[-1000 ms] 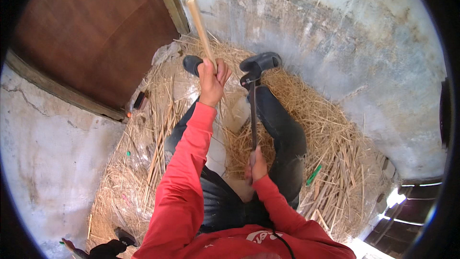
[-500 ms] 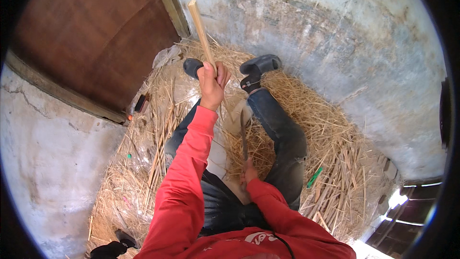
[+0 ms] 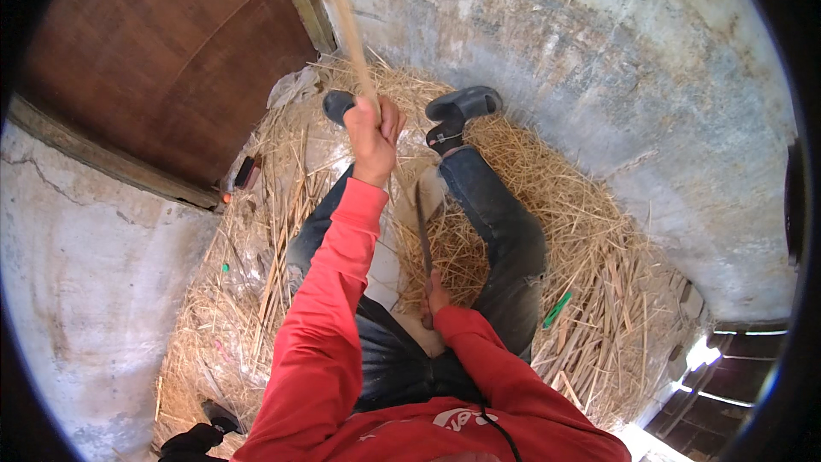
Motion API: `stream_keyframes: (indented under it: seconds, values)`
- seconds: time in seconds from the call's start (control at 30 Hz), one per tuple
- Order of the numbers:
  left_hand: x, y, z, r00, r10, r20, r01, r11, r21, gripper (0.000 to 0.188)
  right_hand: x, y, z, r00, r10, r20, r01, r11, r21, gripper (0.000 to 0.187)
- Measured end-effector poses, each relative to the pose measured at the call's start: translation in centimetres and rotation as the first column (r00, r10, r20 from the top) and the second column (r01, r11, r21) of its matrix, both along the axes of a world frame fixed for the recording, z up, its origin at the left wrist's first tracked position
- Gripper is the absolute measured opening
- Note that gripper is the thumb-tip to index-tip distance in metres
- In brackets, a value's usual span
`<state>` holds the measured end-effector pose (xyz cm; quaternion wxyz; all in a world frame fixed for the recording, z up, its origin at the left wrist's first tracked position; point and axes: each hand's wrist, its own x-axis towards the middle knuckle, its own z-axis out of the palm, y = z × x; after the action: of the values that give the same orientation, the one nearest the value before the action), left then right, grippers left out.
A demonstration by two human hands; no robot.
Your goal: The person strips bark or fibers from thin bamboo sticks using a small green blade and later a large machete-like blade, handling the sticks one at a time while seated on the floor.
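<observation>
My left hand [image 3: 374, 141], out in front between my knees, is closed round the lower part of a pale split-wood or bamboo stick [image 3: 349, 34]. The stick tilts up and away toward the wall; its upper end is slightly blurred. Close to my lap, my right hand [image 3: 436, 298] grips a long, narrow, dark-bladed knife [image 3: 422, 227]. Its blade points away from me, below and to the right of my left wrist. The knife's handle is mostly covered by my fingers. Blade and stick look apart.
Straw and shavings [image 3: 564, 197] spread round my legs. Split sticks [image 3: 599, 316] lie piled at right, beside a green object [image 3: 557, 310]. A grey wall [image 3: 556, 51] stands ahead, and a brown door panel [image 3: 162, 60] at upper left. A black shoe [image 3: 221, 417] shows at lower left.
My left hand has shifted slightly up and left with the stick. The knife in my right hand has risen a little and swung left, its tip nearer my left wrist.
</observation>
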<state>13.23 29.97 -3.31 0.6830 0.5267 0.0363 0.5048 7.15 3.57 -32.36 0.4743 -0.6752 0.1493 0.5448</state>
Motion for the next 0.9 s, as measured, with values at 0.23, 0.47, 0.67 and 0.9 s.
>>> stream_keyframes:
  seconds: [0.23, 0.47, 0.67, 0.9]
  values:
    - [-1.6, 0.6, 0.0, 0.998, 0.052, -0.024, -0.051, 0.998, 0.034, 0.067, 6.5, 4.9, 13.2, 0.969, -0.214, 0.124, 0.131, 0.87, 0.475, 0.062]
    - [-0.9, 0.0, 0.6, 0.997, 0.062, -0.042, -0.061, 0.998, 0.019, 0.068, 1.5, -1.0, 1.9, 0.837, -0.09, 0.54, -0.244, 0.822, 0.514, 0.061]
    - [-2.1, -0.1, -0.2, 0.997, 0.07, -0.03, -0.07, 0.997, 0.019, 0.068, 2.4, 0.9, 1.6, 0.99, -0.133, 0.046, 0.126, 0.983, 0.135, 0.06]
    - [-3.1, 0.4, -0.2, 0.997, 0.074, 0.027, -0.074, 0.997, -0.026, 0.068, 3.4, -1.3, 2.2, 0.952, -0.084, 0.294, -0.053, 0.902, 0.429, 0.063]
